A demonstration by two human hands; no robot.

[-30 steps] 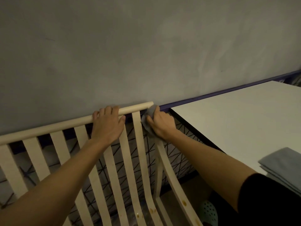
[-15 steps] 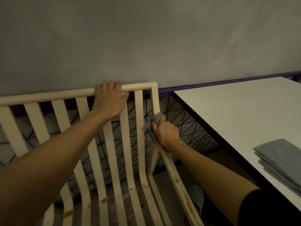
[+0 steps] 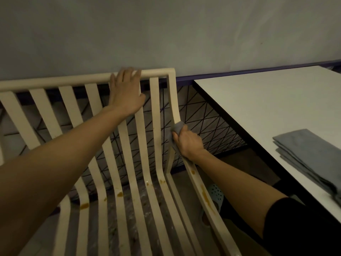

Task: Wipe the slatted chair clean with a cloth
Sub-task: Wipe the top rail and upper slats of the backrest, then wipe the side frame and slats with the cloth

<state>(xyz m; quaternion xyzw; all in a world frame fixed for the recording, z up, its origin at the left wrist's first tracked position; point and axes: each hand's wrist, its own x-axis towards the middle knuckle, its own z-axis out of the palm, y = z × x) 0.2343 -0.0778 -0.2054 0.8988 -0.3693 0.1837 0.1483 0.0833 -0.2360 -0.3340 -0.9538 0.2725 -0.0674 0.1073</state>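
The cream slatted chair [image 3: 73,82] fills the left and middle of the view, its back toward the grey wall. Orange-brown stains mark the seat slats and the right side rail. My left hand [image 3: 126,93] rests on the backrest, its fingers curled over the top rail. My right hand [image 3: 187,142] grips a small grey cloth [image 3: 178,127] and presses it against the chair's right upright, about halfway down the backrest. Most of the cloth is hidden under my fingers.
A white table [image 3: 267,100] with a dark edge stands right of the chair. A stack of folded grey cloths [image 3: 311,154] lies near its right edge. Black wire mesh [image 3: 208,126] sits behind the chair. A light blue perforated shoe [image 3: 215,198] shows under my right arm.
My right hand has slid the cloth down the right upright from the top corner to mid-backrest. My left hand stays on the top rail. The view has tipped down, showing more seat.
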